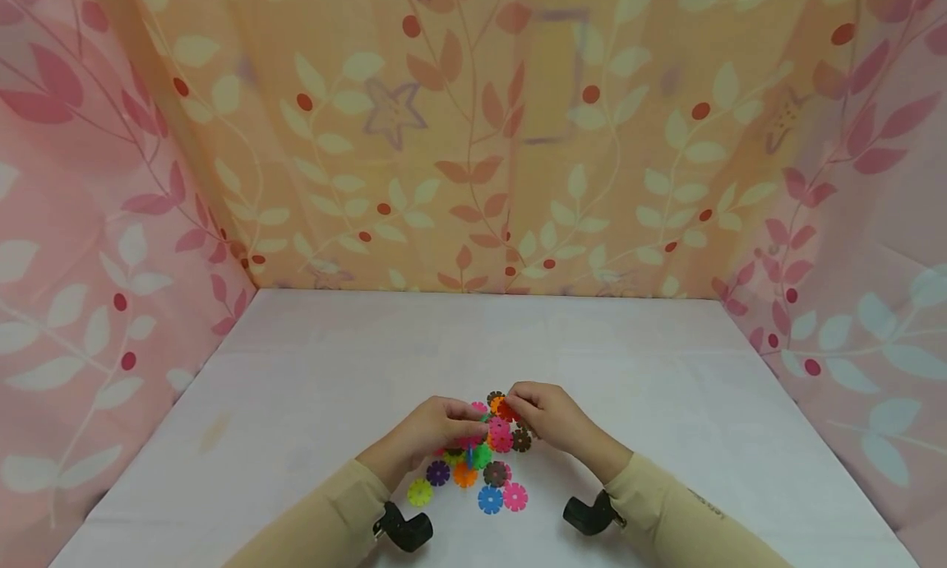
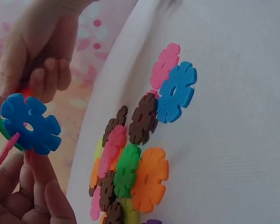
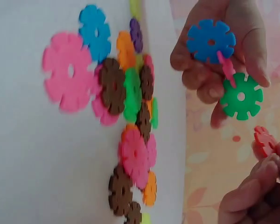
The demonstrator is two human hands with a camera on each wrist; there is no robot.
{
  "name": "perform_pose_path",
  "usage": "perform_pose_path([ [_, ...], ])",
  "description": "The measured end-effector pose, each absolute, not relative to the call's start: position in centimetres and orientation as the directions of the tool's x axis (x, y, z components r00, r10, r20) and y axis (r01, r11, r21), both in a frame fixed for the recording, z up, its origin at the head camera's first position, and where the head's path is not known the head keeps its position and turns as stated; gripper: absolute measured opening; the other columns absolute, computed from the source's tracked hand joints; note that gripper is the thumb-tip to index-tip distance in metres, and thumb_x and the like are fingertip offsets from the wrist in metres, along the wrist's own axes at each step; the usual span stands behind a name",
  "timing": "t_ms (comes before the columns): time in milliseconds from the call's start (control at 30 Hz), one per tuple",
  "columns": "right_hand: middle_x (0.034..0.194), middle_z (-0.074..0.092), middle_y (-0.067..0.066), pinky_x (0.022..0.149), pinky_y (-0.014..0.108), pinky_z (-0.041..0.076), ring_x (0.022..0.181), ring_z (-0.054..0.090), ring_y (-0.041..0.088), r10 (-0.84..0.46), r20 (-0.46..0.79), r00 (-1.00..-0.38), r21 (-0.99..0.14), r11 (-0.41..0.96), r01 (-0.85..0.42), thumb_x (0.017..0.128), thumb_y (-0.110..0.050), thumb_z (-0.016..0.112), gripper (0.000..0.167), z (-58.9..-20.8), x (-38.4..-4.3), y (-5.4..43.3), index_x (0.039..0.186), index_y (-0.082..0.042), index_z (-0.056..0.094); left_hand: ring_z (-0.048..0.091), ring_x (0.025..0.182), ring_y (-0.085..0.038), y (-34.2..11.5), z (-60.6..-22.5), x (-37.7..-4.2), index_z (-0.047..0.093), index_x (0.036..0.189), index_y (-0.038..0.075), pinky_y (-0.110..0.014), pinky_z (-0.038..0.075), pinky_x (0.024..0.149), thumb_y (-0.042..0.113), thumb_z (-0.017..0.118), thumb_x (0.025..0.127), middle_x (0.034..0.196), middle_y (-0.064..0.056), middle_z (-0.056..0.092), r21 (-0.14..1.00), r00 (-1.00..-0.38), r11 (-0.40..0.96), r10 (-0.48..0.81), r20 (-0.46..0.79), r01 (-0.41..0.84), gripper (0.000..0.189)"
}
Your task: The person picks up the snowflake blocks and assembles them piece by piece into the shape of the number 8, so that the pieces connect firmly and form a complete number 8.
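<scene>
My left hand [image 1: 432,430] holds a small chain of notched plastic snowflake discs. In it, a blue disc [image 2: 30,123] joins a pink disc [image 3: 227,70] seen nearly edge-on, which joins a green disc [image 3: 241,96]. Between thumb and fingers, my right hand [image 1: 553,418] pinches a red disc [image 3: 266,141], close to the green one but apart from it in the right wrist view. Both hands are above a pile of loose discs, including a brown disc [image 1: 521,439] and an orange disc [image 2: 150,179]. The left wrist view mostly hides the red disc.
Toward me on the white table [image 1: 355,346] lie a loose blue disc [image 1: 490,499], a pink disc [image 1: 515,496], a purple disc [image 1: 438,473] and a yellow-green disc [image 1: 420,492]. Patterned cloth [image 1: 473,140] surrounds the table at the back and sides.
</scene>
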State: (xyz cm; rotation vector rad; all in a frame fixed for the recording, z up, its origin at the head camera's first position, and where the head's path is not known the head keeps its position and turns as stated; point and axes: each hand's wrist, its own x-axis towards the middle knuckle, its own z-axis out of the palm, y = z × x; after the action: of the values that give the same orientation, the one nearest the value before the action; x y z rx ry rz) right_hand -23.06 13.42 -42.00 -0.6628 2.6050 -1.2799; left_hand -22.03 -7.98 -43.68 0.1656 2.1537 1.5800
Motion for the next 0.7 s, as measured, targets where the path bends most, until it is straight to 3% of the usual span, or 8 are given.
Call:
perform_pose_path([
  [233, 0.063, 0.052, 0.007, 0.049, 0.027, 0.043, 0.054, 0.046, 0.013, -0.424, 0.046, -0.904, -0.837, 0.479, -0.267, 0.092, -0.021, 0.055, 0.012, -41.8, -23.0, 12.9, 0.083, -0.016, 0.062, 0.060, 0.090, -0.018, -8.0, -43.8, -22.1, 0.067, 0.109, 0.007, -0.038, 0.050, 0.082, 0.030, 0.070, 0.080, 0.101, -0.002, 0.065, 0.941, -0.873, 0.294, 0.399, -0.281, -0.168, 0.037],
  [700, 0.068, 0.046, 0.027, 0.050, 0.024, 0.039, 0.057, 0.043, 0.024, -0.533, -0.014, -0.846, -0.909, 0.359, -0.211, 0.093, -0.024, 0.052, 0.022, -42.7, -23.4, 13.1, 0.082, -0.005, 0.058, 0.062, 0.086, -0.018, -7.9, -43.7, -22.0, 0.066, 0.108, 0.003, -0.035, 0.051, 0.080, 0.023, 0.069, 0.082, 0.099, -0.004, 0.065, 0.946, -0.862, 0.254, 0.411, -0.296, -0.204, 0.033],
])
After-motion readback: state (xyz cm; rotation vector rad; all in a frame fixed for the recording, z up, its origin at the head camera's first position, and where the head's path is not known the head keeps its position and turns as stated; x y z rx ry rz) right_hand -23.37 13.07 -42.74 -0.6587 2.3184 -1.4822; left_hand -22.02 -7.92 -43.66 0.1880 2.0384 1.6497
